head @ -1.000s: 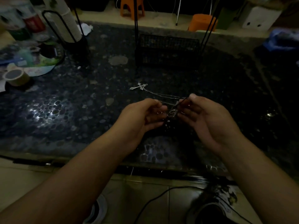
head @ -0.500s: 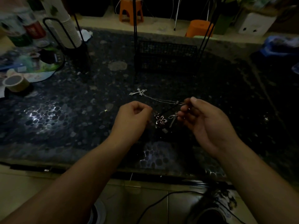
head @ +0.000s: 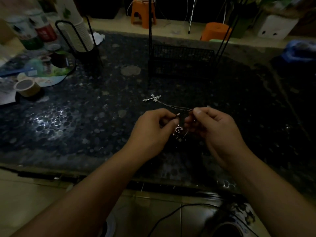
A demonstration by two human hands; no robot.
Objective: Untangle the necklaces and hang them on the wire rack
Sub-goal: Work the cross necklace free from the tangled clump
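Note:
Tangled necklaces hang between my hands above the dark pebbled table [head: 85,106]. My left hand [head: 152,132] pinches a dark cord at its fingertips. My right hand [head: 213,130] pinches the cords just opposite, thumb up. A flower pendant [head: 178,130] dangles between the two hands. A silver cross pendant [head: 152,98] lies on the table beyond them, its thin chain running back to my right fingers. The black wire rack [head: 181,60] stands at the back centre, its uprights rising out of view.
A black holder with stacked paper cups [head: 80,36] stands at the back left, beside bottles, a round fan and a tape roll [head: 27,87]. Orange stools [head: 143,12] stand on the floor behind. A cable and a shoe lie below the table's near edge.
My hands have come closer together and risen slightly. The left hand has turned so its fingertips meet the right hand's, and the flower pendant now hangs lower between them.

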